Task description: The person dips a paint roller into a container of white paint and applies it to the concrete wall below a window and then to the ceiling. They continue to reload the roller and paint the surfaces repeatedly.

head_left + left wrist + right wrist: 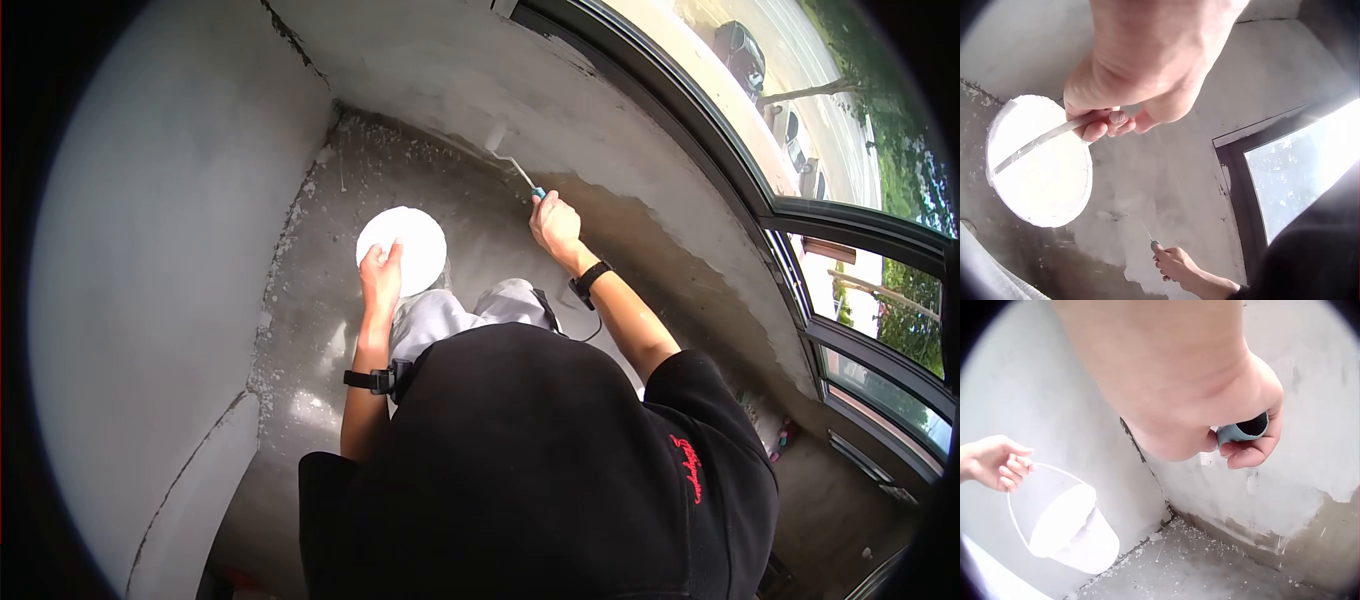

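Left hand (381,277): fingers curled round thin bail of white paint bucket (402,248), hung above floor; prob. heavy, swings. Right hand (555,226): fingers wrapped on mini roller (507,156) handle at wall; light, stiff, grip at handle.

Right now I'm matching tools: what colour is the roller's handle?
Teal-blue handle, gripped in the right hand; the right wrist view shows it best.

bright daylight from the window (860,150) glares; fisheye edges darken, and close wrist views blur.
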### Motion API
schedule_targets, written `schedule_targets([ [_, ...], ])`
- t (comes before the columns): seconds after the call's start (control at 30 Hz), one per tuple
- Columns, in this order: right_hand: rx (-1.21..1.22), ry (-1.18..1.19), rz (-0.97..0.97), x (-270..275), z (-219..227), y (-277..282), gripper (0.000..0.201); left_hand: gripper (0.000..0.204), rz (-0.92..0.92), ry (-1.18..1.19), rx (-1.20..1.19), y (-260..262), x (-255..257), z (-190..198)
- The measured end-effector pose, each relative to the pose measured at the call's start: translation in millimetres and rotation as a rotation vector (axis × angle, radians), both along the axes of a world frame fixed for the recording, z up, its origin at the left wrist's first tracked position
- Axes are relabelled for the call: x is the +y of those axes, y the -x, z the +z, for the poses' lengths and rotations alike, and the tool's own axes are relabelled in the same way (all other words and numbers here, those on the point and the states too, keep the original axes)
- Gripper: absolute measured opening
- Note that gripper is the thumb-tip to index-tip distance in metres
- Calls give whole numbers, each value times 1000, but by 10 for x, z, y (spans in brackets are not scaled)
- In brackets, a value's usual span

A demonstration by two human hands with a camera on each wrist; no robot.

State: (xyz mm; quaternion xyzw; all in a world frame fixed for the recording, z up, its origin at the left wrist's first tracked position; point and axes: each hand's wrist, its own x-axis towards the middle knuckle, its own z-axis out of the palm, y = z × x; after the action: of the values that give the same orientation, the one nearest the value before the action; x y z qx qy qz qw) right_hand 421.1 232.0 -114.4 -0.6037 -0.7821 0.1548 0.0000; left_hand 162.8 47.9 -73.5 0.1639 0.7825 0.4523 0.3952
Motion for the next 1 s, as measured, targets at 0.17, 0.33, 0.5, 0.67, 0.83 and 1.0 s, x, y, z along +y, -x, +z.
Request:
schedule_targets([
  [0.17,-23,-51,54,437,-80,270,29,35,55,22,-6,-16,-39,-48],
  [0.33,-131,-10,38,572,-207,160,28,37,53,28,10,-5,-35,51],
  [0.5,-75,-40,-101,349,-457,-158,29,38,33,61,42,54,-57,-37],
  [0.67,-94,12,-244,100,-535,-594,31,38,-23,89,78,96,-71,-138],
  [0.83,-70,20,-358,-132,-602,-943,35,30,-6,23,72,34,-70,-130],
  [1.0,-62,81,-386,-125,-549,-833,32,34,-37,38,-11,-40,-23,142],
])
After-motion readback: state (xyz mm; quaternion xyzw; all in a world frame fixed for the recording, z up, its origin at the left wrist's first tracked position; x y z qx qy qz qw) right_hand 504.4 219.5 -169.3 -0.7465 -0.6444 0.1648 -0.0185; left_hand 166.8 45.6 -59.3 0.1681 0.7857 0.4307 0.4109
